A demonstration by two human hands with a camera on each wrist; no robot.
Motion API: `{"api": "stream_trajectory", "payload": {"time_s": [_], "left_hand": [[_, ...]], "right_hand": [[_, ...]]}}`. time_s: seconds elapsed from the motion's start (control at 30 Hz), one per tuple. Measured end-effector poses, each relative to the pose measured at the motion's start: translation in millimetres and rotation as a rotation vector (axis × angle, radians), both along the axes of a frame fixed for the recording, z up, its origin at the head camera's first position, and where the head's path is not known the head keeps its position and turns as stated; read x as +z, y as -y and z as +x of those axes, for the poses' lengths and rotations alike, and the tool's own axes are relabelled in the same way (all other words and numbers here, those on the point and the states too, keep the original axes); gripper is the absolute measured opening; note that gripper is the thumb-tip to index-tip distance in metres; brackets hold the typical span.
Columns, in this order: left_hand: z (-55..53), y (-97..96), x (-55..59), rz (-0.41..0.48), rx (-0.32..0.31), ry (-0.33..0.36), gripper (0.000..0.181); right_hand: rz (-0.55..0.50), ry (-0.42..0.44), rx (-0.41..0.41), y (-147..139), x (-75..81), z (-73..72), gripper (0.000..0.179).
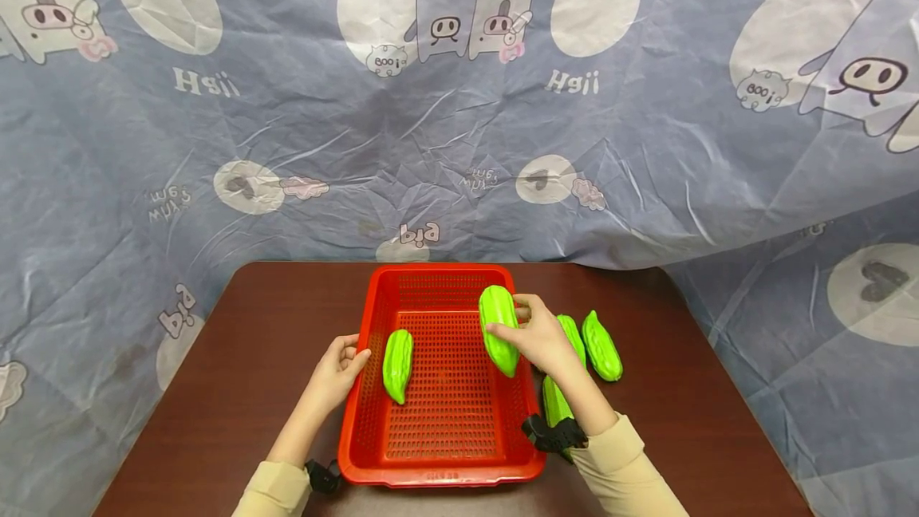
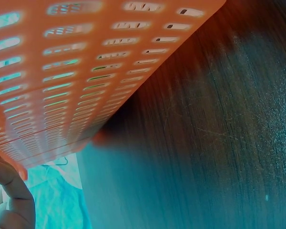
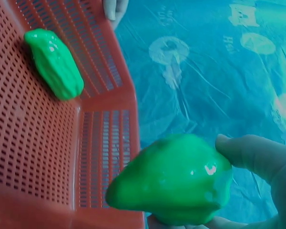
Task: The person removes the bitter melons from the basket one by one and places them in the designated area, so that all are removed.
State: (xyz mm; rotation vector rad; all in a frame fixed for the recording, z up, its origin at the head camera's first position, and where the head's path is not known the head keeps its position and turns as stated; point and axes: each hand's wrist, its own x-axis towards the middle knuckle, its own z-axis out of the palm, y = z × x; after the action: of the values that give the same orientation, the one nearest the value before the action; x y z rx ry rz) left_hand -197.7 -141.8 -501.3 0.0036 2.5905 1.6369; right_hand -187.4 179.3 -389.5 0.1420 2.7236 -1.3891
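Note:
My right hand holds a bright green bitter melon over the right side of a red plastic basket. Its thumb lies across the near face of the melon, whose pointed end faces down and toward me. In the right wrist view the same melon appears large, between thumb and fingers. With thumb over the rim and fingers outside, my left hand grips the basket's left edge. Inside the basket, along its left wall, lies another bitter melon.
On the brown table, right of the basket, lie several more bitter melons, one of them farthest right and others partly hidden under my right forearm. A grey-blue cartoon-print cloth hangs behind the table.

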Motion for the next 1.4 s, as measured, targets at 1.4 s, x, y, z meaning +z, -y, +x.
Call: {"api": "stream_trajectory", "payload": {"time_s": [1.4], "left_hand": [[-0.7, 0.5, -0.2, 0.016, 0.001, -0.005, 0.044]], "right_hand": [[0.159, 0.117, -0.163, -110.2, -58.8, 55.2, 0.080]]}}
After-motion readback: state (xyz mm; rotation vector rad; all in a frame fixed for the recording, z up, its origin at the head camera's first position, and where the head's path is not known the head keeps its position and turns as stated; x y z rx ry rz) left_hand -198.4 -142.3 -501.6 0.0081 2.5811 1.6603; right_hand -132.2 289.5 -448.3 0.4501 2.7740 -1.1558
